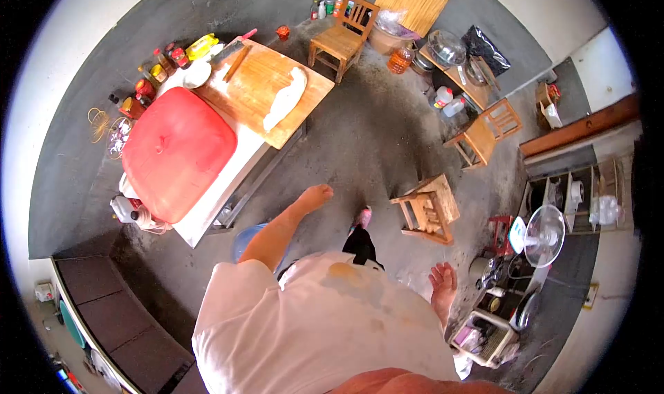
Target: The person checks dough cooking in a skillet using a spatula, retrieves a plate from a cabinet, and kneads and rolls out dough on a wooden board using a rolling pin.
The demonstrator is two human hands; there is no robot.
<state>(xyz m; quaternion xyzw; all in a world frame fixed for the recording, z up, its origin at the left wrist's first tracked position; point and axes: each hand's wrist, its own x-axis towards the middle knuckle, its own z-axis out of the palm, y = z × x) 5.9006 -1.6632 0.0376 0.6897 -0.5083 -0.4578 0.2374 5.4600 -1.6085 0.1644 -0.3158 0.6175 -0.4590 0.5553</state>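
My left hand (315, 197) hangs over the grey floor in front of the table, its fingers curled in, with nothing showing in them. My right hand (443, 283) is low on the right, palm partly turned up and fingers loosely bent and apart, holding nothing. Nearest the left hand is the table (207, 200), with a large wooden board (266, 83). On the board lie a white bundled cloth or dough (286, 101) and a rolling pin (237, 64). A red dome cover (180, 152) takes up the table's near end.
A wooden chair (427, 211) stands on the floor ahead; others (344, 38) (482, 136) are farther off. A blue basin (252, 242) is under my left arm. Right are a fan (544, 236) and a basket (484, 335). Jars (176, 55) line the wall.
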